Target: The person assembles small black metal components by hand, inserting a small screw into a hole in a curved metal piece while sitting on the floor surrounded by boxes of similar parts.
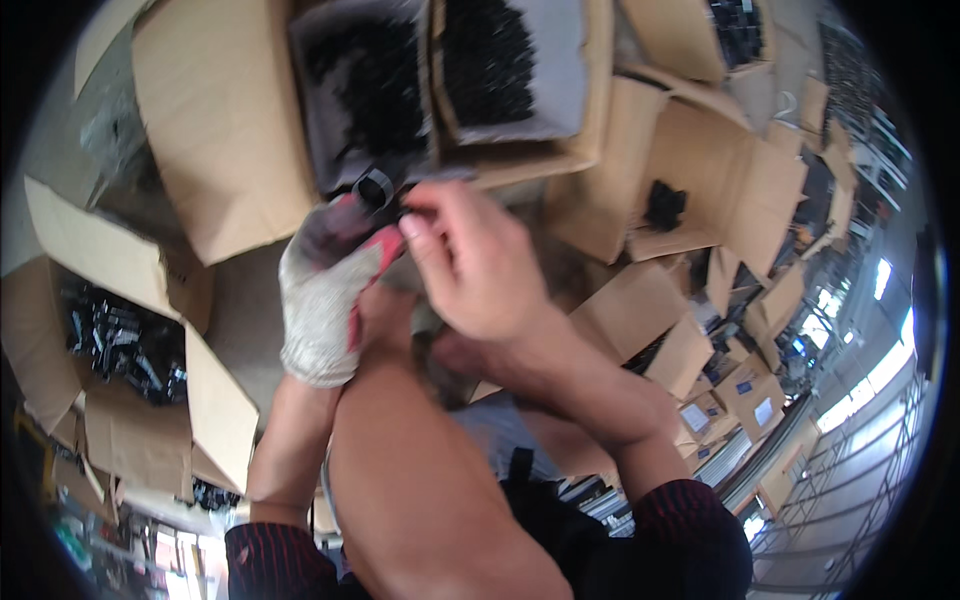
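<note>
My left hand (322, 290), in a whitish work glove with red on the palm side, is closed around a small black part with a round, ring-like end (374, 189). Close beside it, my bare right hand (480, 262) has its thumb and forefinger pinched together at the part's right side. What lies between those fingertips is too small and blurred to name. Both hands are just below a grey tray (312, 125) of small black pieces. To its right, a second grey tray (560, 62) holds more black pieces inside a cardboard box.
At left stands an open carton (215, 385) of dark, shiny parts. Another open carton (700, 165) at right contains a few black pieces. More cartons (750, 395) crowd the right side. My bare leg (420, 490) rises between my forearms.
</note>
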A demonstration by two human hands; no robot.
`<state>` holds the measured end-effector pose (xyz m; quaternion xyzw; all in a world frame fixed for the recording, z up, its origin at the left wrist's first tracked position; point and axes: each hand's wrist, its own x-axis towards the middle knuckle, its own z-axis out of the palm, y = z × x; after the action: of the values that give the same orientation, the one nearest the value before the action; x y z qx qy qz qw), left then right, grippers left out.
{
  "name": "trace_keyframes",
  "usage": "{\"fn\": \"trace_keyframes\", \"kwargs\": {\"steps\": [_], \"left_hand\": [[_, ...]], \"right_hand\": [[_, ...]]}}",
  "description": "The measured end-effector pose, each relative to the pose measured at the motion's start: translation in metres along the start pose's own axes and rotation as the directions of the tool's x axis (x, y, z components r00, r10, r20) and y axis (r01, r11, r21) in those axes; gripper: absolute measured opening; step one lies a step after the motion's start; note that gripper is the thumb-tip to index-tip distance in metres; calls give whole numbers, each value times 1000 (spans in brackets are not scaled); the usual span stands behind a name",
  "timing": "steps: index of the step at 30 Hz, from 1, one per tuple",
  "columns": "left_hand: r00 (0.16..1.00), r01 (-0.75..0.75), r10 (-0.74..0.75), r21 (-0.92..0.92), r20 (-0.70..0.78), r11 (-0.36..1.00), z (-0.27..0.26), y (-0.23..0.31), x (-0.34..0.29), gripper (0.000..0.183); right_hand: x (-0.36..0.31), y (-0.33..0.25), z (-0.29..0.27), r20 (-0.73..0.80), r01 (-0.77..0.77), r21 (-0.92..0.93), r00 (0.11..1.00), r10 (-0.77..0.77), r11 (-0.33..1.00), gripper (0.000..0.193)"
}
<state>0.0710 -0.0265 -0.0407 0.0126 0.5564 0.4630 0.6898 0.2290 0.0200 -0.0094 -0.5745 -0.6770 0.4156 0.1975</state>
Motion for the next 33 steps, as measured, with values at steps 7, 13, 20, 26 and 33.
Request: {"fn": "trace_keyframes", "kwargs": {"steps": [7, 13, 20, 26, 33], "left_hand": [[1000, 12, -10, -64, 27, 998, 3, 3, -3, 37], [999, -10, 11, -16, 32, 1000, -3, -9, 2, 32], [1000, -24, 25, -31, 15, 999, -2, 1, -4, 24], [945, -324, 328, -199, -15, 925, -36, 68, -83, 59], [837, -539, 542, -283, -73, 793, -245, 118, -119, 50]], "right_hand": [[0, 0, -2, 9, 69, -185, 998, -68, 980, 21], [-2, 0, -2, -13, 57, -211, 998, -61, 976, 18], [-6, 14, -34, -108, 14, -191, 994, -36, 982, 26], [-44, 197, -173, -681, -697, -424, 666, 305, 578, 22], [-54, 261, -214, -667, -802, -475, 597, 445, 364, 32]]}}
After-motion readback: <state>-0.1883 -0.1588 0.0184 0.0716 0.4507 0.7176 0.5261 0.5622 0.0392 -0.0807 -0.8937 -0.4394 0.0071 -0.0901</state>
